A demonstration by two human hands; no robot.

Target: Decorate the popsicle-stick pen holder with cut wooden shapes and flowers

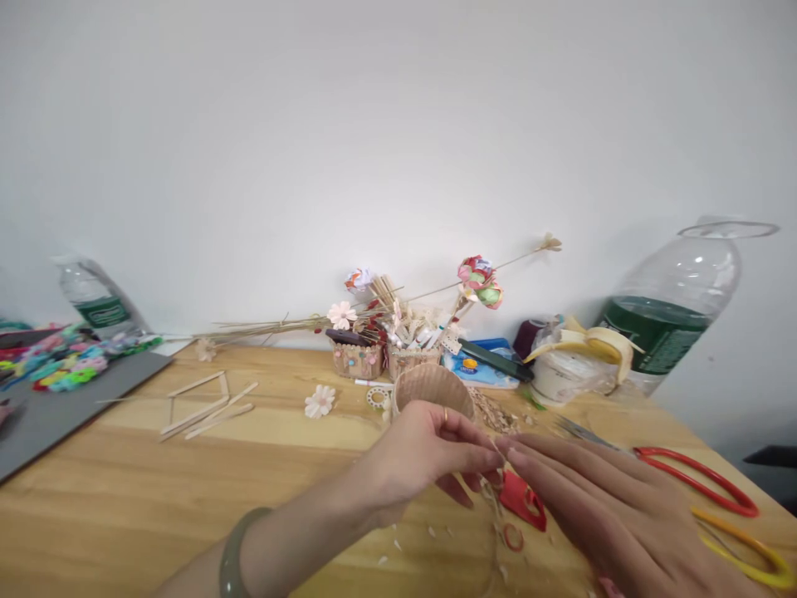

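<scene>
Pinching a pale strip, left hand adjoins right hand, grip hidden; basket beyond looks formed, strip work seemingly unfinished.

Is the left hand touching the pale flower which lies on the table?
Apart. The head view shows it plainly: bare wood of the table is visible between the left hand and the pale flower.

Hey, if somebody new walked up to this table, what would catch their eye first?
Probably the left hand and right hand, whose fingertips come close together in the lower right foreground. After that, perhaps the big clear bottle with its green label at the far right, then the bright flowers near the middle, against the plain wall.
</scene>
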